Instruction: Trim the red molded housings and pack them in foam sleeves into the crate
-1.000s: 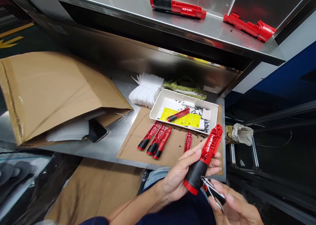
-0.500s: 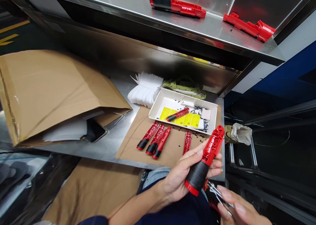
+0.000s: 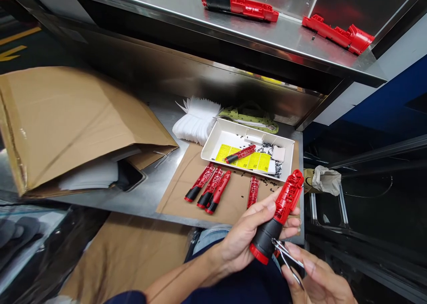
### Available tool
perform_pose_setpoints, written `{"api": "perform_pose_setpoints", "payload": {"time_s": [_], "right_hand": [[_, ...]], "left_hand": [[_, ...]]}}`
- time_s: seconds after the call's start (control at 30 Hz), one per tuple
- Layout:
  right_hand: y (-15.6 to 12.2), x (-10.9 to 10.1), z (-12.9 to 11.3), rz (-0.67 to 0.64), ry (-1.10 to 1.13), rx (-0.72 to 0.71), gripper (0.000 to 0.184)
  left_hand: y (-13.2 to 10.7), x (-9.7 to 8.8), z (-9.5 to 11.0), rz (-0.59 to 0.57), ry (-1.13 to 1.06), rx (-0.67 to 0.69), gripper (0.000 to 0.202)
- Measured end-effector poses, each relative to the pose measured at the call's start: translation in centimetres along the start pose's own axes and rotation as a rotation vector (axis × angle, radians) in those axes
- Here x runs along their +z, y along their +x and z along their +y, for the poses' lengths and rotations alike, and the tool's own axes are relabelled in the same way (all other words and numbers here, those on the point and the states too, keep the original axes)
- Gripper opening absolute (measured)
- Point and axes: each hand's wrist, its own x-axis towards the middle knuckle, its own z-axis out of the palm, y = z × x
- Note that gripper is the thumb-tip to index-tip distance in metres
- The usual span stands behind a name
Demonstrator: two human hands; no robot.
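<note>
My left hand (image 3: 243, 246) is shut around a red tool housing (image 3: 287, 204) with a black rubber grip, which points up and away from me. My right hand (image 3: 316, 279) pinches small metal tweezers (image 3: 287, 257), their tips close to the grip's red end cap but apart from it. On a brown cardboard sheet (image 3: 187, 179) lie several similar red parts (image 3: 210, 186). A further red-and-black part (image 3: 240, 154) rests on yellow labels in a white tray (image 3: 247, 135).
Small black bits lie scattered on the sheet and in the tray. White foam sheets (image 3: 196, 122) and a green pouch (image 3: 248, 116) sit behind the tray. A large cardboard box (image 3: 73, 122) lies to the left. Two red housing parts (image 3: 253, 10) rest on a steel shelf (image 3: 293, 48) above.
My right hand has moved left, bringing the tweezers nearer the grip. The housing in my left hand has shifted only slightly.
</note>
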Motion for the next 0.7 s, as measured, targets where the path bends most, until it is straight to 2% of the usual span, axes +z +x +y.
{"api": "perform_pose_setpoints", "payload": {"time_s": [0.17,0.3,0.4,0.5,0.57,0.7], "right_hand": [[-0.1,-0.2,0.2,-0.042,-0.025,-0.01,0.035],[0.1,-0.1,0.8,-0.045,-0.076,-0.073,0.042],[0.8,-0.6,1.7,-0.002,-0.068,-0.202,0.035],[1.6,-1.4,2.3,-0.071,-0.017,-0.375,0.032],[1.7,-1.7,2.2,-0.097,-0.02,-0.337,0.033],[0.8,-1.2,1.4,-0.012,-0.049,-0.088,0.03]], "left_hand": [[0.2,-0.1,0.0,-0.026,0.023,-0.018,0.04],[0.3,-0.3,-0.1,-0.039,0.036,-0.026,0.039],[0.2,-0.1,-0.1,-0.04,0.022,-0.033,0.038],[0.2,0.0,0.0,-0.036,0.017,-0.027,0.04],[0.2,0.0,0.0,-0.025,0.023,-0.019,0.04],[0.3,-0.2,0.0,-0.004,0.029,-0.018,0.04]]}}
